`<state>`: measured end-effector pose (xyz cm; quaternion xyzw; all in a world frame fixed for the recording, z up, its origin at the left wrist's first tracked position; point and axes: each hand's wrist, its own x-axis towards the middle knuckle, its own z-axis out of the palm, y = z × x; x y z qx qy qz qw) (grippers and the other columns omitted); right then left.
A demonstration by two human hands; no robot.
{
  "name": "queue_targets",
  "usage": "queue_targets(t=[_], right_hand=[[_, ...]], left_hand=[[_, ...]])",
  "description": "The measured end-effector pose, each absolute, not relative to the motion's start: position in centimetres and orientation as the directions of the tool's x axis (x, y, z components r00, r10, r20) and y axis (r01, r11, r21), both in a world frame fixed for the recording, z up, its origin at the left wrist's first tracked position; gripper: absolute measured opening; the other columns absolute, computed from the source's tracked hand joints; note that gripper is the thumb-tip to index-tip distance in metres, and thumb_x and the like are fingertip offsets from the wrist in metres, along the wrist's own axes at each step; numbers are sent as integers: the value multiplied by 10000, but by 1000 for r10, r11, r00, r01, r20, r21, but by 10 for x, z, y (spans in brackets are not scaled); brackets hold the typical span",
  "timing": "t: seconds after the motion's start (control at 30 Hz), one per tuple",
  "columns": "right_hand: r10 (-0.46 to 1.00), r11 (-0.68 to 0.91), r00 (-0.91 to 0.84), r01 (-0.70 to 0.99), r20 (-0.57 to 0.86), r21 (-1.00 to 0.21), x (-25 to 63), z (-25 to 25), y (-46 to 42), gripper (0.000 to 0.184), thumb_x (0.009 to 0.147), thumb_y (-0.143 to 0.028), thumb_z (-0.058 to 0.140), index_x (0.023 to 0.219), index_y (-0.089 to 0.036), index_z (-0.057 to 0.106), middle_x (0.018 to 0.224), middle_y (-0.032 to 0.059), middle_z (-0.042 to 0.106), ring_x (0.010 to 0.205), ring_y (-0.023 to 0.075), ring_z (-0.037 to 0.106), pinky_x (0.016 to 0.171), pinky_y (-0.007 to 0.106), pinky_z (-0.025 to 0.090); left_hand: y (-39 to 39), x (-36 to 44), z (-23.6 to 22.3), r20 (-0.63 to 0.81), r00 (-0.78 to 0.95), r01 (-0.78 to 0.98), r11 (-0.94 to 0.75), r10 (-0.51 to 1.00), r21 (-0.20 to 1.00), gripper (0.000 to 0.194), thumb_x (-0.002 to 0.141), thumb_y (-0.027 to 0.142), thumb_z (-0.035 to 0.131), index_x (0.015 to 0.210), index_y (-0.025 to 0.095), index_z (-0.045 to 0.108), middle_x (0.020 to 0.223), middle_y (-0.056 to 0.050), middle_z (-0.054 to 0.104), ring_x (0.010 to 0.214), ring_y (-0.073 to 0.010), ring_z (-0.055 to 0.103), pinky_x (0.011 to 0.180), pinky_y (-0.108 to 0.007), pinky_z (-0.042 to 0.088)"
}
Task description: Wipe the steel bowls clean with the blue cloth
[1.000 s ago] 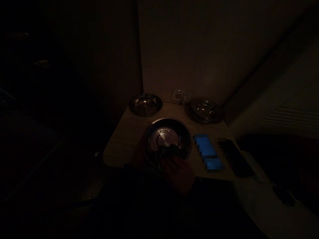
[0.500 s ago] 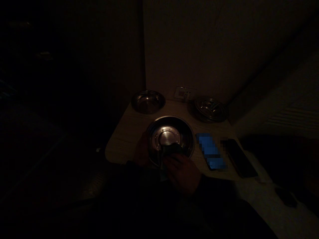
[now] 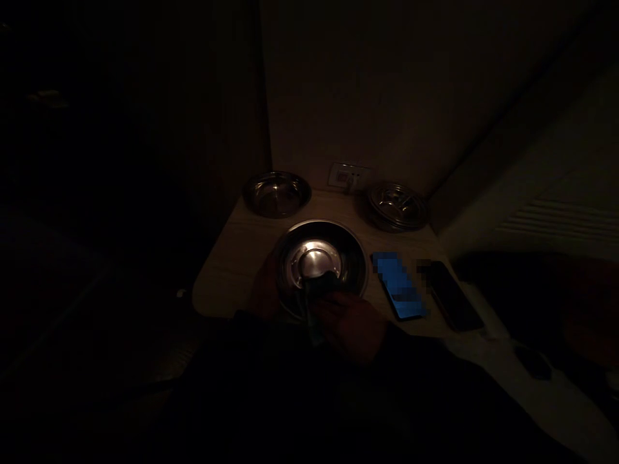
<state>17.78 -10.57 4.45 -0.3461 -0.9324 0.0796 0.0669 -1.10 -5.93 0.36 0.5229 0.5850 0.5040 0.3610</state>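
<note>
A shiny steel bowl [image 3: 356,258] stands tilted toward me at the near side of a small table. My left hand [image 3: 265,290] grips its left rim; the light is very dim and the fingers are partly hidden. Inside the bowl's near side, my right hand [image 3: 351,322] presses a dark cloth [image 3: 314,290] against the metal. One end of the cloth hangs over the near rim. The fingers of my right hand are bent together over the cloth.
Another steel bowl [image 3: 276,196] sits at the table's back left, and a stack of steel dishes [image 3: 397,209] at the back right. Right of the bowl lie a lit phone [image 3: 399,287] and a dark phone [image 3: 454,296]. A wall socket [image 3: 348,176] is behind the wooden table [image 3: 225,258].
The whole view has shifted, so everything appears slightly further left and up. Both hands keep their places on the bowl and cloth, and the cloth's folds differ a little.
</note>
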Motion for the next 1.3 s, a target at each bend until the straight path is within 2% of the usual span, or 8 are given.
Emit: queue_targets(t=[0.13, 0.3, 0.4, 0.67, 0.8, 0.97, 1.1, 1.3], right_hand=[[641, 764, -764, 629, 68, -143, 185, 46, -106, 315, 870, -183, 531, 1176, -155, 603, 1142, 78, 676, 1058, 246, 569, 917, 410, 467], [731, 681, -665, 702, 153, -208, 141, 32, -110, 364, 926, -235, 453, 1256, -107, 538, 1213, 109, 636, 1122, 256, 531, 904, 400, 483], [752, 658, -619, 726, 226, -200, 133, 28, -114, 378, 929, -237, 439, 1263, -82, 528, 1215, 133, 629, 1130, 267, 524, 890, 407, 488], [669, 742, -727, 667, 158, -70, 186, 40, -115, 315, 881, -240, 537, 1160, -111, 607, 1093, 128, 682, 1021, 267, 584, 903, 445, 463], [691, 721, -698, 682, 186, -122, 169, 33, -113, 350, 911, -267, 496, 1220, -122, 573, 1166, 122, 658, 1102, 263, 548, 907, 427, 470], [751, 660, -622, 723, 222, -206, 131, 32, -101, 381, 946, -268, 430, 1281, -112, 524, 1256, 109, 609, 1174, 252, 500, 923, 398, 479], [775, 632, -595, 736, 215, -241, 126, 37, -100, 372, 953, -265, 415, 1276, -119, 527, 1251, 97, 614, 1155, 243, 513, 926, 382, 485], [737, 676, -651, 716, 184, -175, 165, 32, -110, 351, 927, -271, 469, 1232, -130, 570, 1183, 95, 656, 1108, 261, 548, 915, 418, 490]], left_hand=[[-59, -7, 2, 85, -218, 184, -45, 972, 982, 468, 933, 463, 274, 1121, 185, 599, 1148, -67, 655, 1130, -262, 568, 1038, -409, 401], [-59, -10, 1, -9, -278, 172, 59, 961, 983, 490, 917, 504, 302, 1085, 182, 630, 1064, -79, 678, 1093, -291, 584, 1022, -421, 410], [-59, -12, 0, 35, -245, 189, 12, 969, 982, 442, 916, 459, 347, 1152, 190, 606, 1114, -74, 666, 1117, -292, 574, 1039, -424, 395], [-61, -6, 8, 171, -132, 128, -154, 976, 980, 405, 918, 381, 342, 1199, 217, 583, 1241, -38, 619, 1241, -245, 487, 1093, -382, 341], [-60, -8, -2, 145, -137, 130, -128, 980, 983, 425, 916, 416, 342, 1197, 213, 589, 1238, -46, 620, 1222, -262, 502, 1100, -410, 330], [-53, -14, -24, 158, -165, 204, -123, 974, 971, 397, 830, 398, 531, 1172, 208, 597, 1179, -60, 644, 1159, -290, 540, 1084, -429, 341], [-55, -13, -19, 80, -270, 256, -9, 959, 967, 332, 887, 381, 421, 1055, 195, 640, 1015, -77, 689, 1050, -281, 601, 1023, -430, 401], [-63, -7, 5, 102, -198, 153, -72, 975, 986, 407, 944, 331, 287, 1201, 197, 573, 1241, -46, 622, 1178, -217, 545, 1046, -354, 394]])
